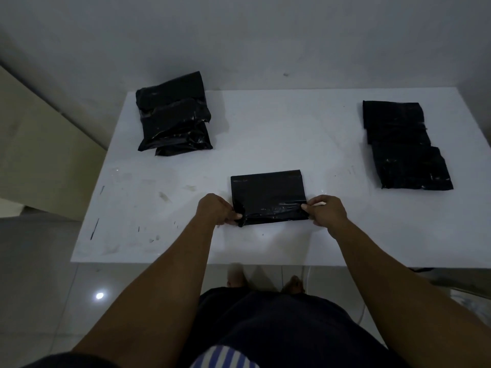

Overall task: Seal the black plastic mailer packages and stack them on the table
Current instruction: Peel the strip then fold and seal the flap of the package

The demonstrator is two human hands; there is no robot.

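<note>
- No writing can be read on the black mailer [268, 197].
- It lies flat at the table's [279, 134] 6 o'clock — long axis left-right.
- Left hand [216, 209] and right hand [325, 211] pinch its near corners.

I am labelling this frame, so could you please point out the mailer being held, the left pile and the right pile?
mailer being held [267, 193], head view, middle of its flat top face
left pile [174, 116], head view, middle of its top package
right pile [410, 166], head view, nearest package's face
</note>
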